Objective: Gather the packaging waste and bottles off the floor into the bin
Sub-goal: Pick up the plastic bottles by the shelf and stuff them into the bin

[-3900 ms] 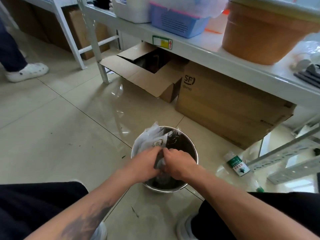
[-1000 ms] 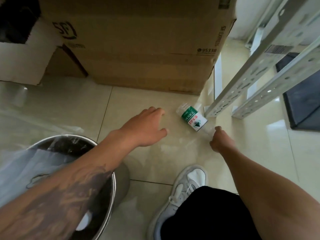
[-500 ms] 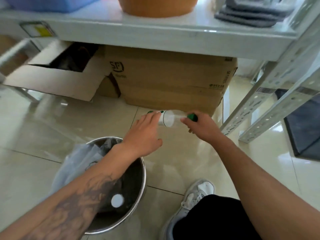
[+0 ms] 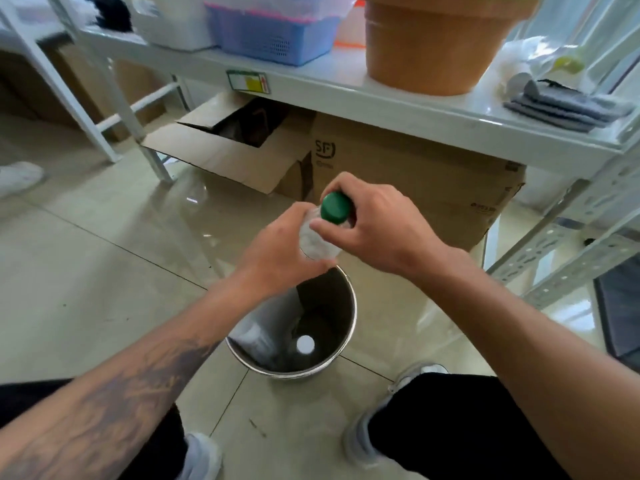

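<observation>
A clear plastic bottle [image 4: 313, 239] with a green cap [image 4: 334, 207] is held upright just above the far rim of the round metal bin [image 4: 348, 336]. My left hand [image 4: 277, 252] wraps the bottle's body from the left. My right hand [image 4: 372, 221] grips its neck, fingers around the cap. Inside the bin lie pale plastic packaging [image 4: 258, 336] and a bottle with a white cap [image 4: 305, 344]. The lower part of the held bottle is hidden by my left hand.
A closed SF cardboard box [image 4: 415, 174] and an open box [image 4: 239, 150] sit under a white shelf [image 4: 346, 91] behind the bin. Shelf uprights [image 4: 568, 244] stand at the right. My shoes [image 4: 204, 455] flank the bin. Another person's white shoe [image 4: 17, 176] is far left.
The bottle came off the floor in my right hand, my left hand joined it, and both have carried it up and left until it stands over the bin.
</observation>
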